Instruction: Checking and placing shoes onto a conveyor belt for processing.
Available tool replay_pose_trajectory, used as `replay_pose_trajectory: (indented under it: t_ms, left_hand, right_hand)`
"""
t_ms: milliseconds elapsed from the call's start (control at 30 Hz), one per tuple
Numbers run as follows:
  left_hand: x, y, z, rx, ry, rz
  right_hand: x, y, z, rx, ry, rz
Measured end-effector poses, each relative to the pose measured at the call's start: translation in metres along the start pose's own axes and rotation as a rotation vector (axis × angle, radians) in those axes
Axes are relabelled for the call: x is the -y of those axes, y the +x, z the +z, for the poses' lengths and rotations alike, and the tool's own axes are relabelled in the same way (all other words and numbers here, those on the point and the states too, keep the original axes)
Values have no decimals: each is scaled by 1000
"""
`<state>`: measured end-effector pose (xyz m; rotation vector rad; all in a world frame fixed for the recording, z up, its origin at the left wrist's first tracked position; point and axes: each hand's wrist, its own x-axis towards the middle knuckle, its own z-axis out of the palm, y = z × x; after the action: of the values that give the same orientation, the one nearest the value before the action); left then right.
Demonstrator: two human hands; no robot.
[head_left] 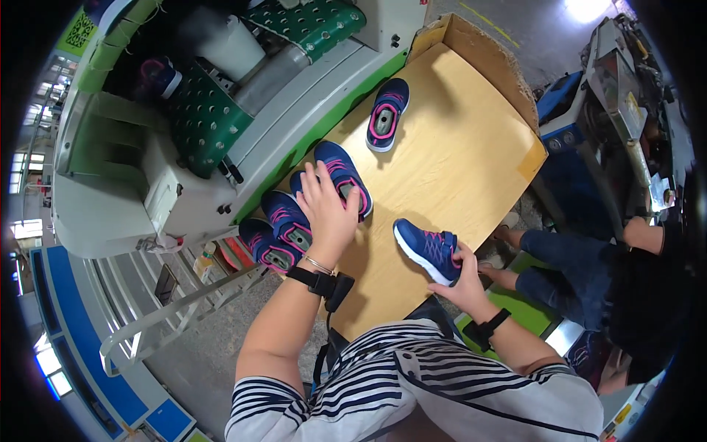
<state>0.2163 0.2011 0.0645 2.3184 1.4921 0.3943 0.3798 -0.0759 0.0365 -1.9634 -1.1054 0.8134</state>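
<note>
My right hand (465,283) grips a navy sneaker (431,247) with pink laces and a white sole by its heel end, tilted over the wooden table. Fingers spread, my left hand (329,210) lies over another navy sneaker (339,166) at the table's left side; whether it grips that shoe is hidden under the palm. Beside it stand more sneakers of the same kind, one (286,215) close by my wrist and one (265,244) at the near left corner. A single sneaker (384,118) rests farther up the table, with a grey piece showing inside its pink-edged opening.
The wooden table (449,162) has a cardboard edge (501,66) at its far right. Along its left runs a machine with a green perforated conveyor belt (210,121), a sneaker (160,77) on it. A metal rack (158,317) stands at left; a co-worker (574,272) sits at right.
</note>
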Motion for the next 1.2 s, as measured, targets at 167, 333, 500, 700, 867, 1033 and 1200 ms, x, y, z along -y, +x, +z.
replay_pose_trajectory:
  t_ms: [167,333,500,700,867,1033,1200]
  left_hand:
    - [-41,36,13,-73,-164,293]
    - [-35,141,74,91,-451,176]
    - [-35,123,72,382,-1018,-203]
    - [-23,39,-98,499,-1629,-479]
    - [-4,62,-197,-159,-1450,-211]
    - [70,160,-184,-513,-1122,-163]
    - [136,258,-195,-632,-261,-461]
  right_hand:
    - [21,1,7,-8,-177,13]
    - [33,-7,48,149,-139,-146]
    - [36,-51,-2,7,274,274]
    - [60,-35,-87,-37,339,242]
    - [151,106,-88,-40,252,-143]
    - [284,309,-40,-329,86,-658]
    - [334,489,47,-205,-286,-660]
